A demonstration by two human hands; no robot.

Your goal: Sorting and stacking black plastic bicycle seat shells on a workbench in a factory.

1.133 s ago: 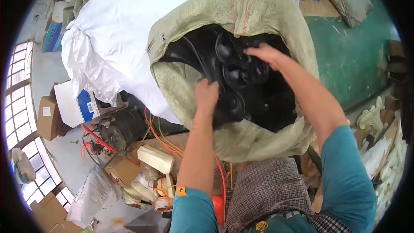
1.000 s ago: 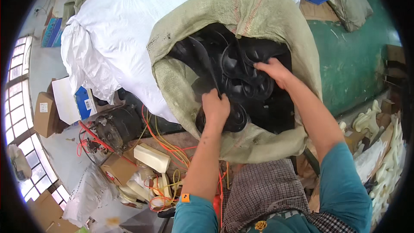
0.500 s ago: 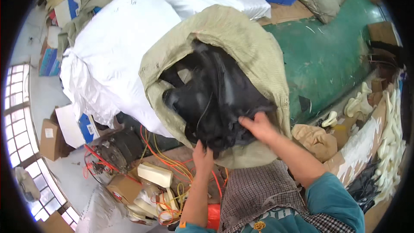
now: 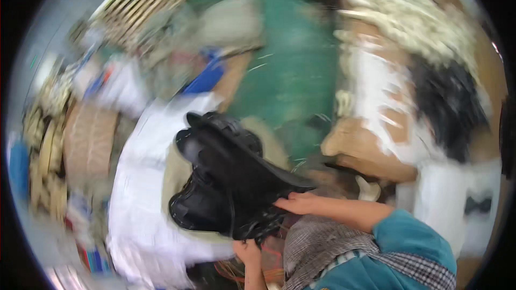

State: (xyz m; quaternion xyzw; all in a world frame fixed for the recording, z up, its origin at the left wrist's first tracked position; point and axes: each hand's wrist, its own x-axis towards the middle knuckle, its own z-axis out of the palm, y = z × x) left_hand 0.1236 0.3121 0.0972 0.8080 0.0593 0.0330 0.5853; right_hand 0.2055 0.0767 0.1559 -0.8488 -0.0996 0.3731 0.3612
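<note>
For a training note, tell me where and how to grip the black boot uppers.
Probably two-handed, by the lower and right edges of the black boot uppers, from the near side, where the left hand and right hand are, while the bulky rounded ends point away.

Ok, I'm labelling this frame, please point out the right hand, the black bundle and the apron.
Right hand (image 4: 299, 203): head view, back of the hand.
Black bundle (image 4: 231, 180): head view, middle of its surface.
Apron (image 4: 317, 239): head view, checked cloth at the front.
</note>
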